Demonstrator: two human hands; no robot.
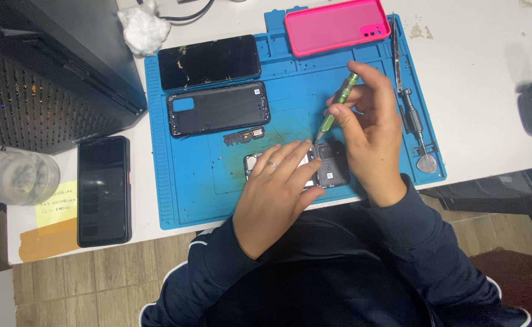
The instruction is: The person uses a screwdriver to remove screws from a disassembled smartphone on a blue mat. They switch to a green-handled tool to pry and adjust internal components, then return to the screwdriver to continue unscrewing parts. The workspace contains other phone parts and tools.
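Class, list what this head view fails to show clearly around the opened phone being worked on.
- Opened phone: left hand covers most of it.
- Screwdriver tip: too small; the screw is indiscernible.
- Right hand hides the mat behind it.
- Yellow note: glass jar overlaps it.

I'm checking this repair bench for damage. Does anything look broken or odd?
Yes. The detached phone screen at the blue mat's top left shows cracks and chipped patches on its glass. The mat itself has dark smudges near the opened phone under both hands.
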